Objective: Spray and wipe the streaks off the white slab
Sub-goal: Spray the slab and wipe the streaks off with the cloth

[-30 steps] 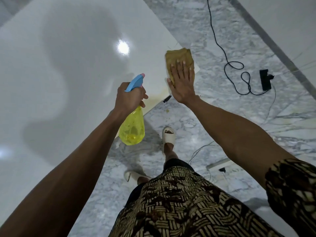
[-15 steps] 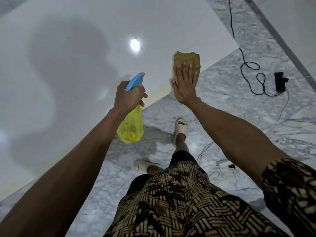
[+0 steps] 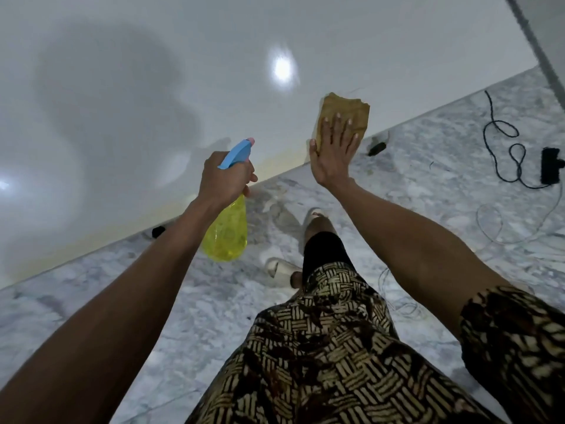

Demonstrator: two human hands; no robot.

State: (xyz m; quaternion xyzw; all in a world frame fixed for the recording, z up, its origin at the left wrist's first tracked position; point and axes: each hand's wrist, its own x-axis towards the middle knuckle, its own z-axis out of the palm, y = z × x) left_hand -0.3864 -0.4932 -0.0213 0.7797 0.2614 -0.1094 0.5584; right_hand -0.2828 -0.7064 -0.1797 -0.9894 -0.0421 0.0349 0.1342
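Colours, slab edge and floor
White slab (image 3: 153,71), yellowish along its edge; tan cloth (image 3: 344,116); yellow spray bottle (image 3: 227,234) (blue head, pink tip); grey-veined marble floor (image 3: 428,166); black-and-cream weave-print garment (image 3: 321,362).

left hand (image 3: 225,178) fingers curled in a grip, right hand (image 3: 332,151) flat, fingers straight

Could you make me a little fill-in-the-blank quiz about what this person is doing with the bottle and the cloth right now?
1. The left hand grips a spray bottle whose body is ____ in colour.
2. The right hand presses flat on a ____ cloth.
3. The cloth lies on the white slab, near its ____.
4. The spray bottle's trigger head is ____ in colour.

Missing words: yellow; brown; edge; blue
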